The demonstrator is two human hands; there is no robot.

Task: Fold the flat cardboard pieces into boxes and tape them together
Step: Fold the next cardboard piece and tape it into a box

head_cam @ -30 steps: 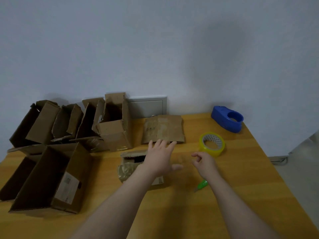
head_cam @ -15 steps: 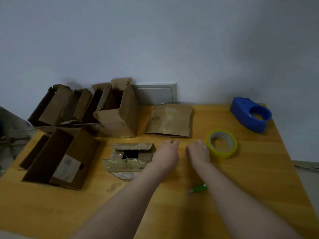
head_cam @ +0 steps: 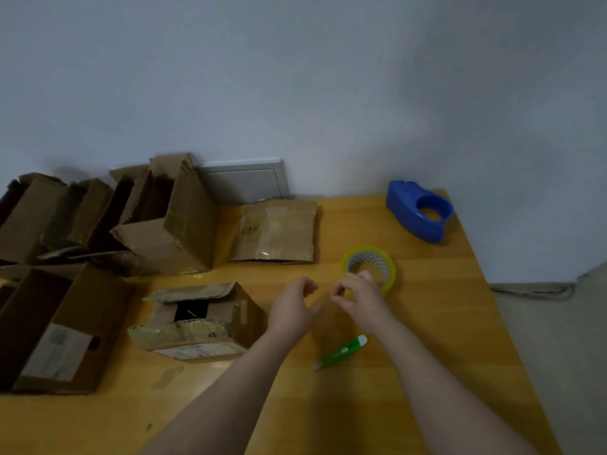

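Observation:
A flattened cardboard piece (head_cam: 272,233) lies near the table's far edge. In front of it, both hands hover over the wooden table (head_cam: 437,326). My left hand (head_cam: 294,305) has its fingers curled and nothing visible in them. My right hand (head_cam: 359,295) is curled too, thumb and forefinger forming a ring, and it overlaps the near rim of a yellow tape roll (head_cam: 368,250); contact with the roll is unclear. A small, partly taped box (head_cam: 197,320) sits left of my left hand. A green utility knife (head_cam: 341,352) lies between my forearms.
A blue tape dispenser (head_cam: 417,211) sits at the far right corner. Several open cardboard boxes crowd the left side, including a tall one (head_cam: 170,224) and a large one on its side (head_cam: 65,326). The table's right edge drops to the floor.
Both hands have pulled back from the flat cardboard and curled their fingers. The right hand has shifted right, next to the tape roll. The view has tilted down slightly.

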